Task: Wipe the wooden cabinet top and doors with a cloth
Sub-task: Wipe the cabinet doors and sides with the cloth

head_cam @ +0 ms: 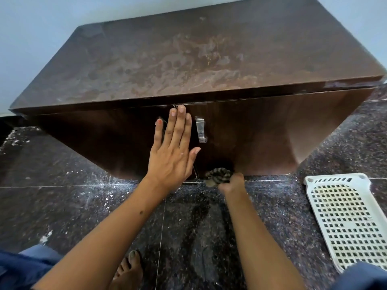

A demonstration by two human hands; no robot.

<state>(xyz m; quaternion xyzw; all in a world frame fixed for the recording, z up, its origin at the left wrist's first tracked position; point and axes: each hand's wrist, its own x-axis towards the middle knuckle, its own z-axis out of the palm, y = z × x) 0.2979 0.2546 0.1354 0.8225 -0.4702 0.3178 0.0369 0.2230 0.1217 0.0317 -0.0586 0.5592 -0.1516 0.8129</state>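
A: Where is the cloth against the wooden cabinet [188, 59]?

B: The striped cloth [218, 174] is bunched at the bottom edge of the cabinet's right door [261, 132], just below the metal handle [201, 129]. The right hand [232, 184] has its fingers curled round it, pressing it to the door's lower edge. The wad is too crumpled to show a clear long axis.

A: And the other hand?

B: The left hand [172, 147] lies flat with straight fingers across the seam between the left door [94, 139] and the right one, fingertips pointing up toward the cabinet top, just left of the handle.

A: How does the cabinet sit?

B: Its long axis runs left to right, back edge against a pale blue wall [31, 38]. The top is dark brown with cloudy pale smears.

A: The floor?

B: Dark speckled stone tiles [83, 206] with white specks. A white perforated plastic tray [343, 222] lies on the floor to the right of the cabinet's front, and a bare foot [127, 271] stands in front of it
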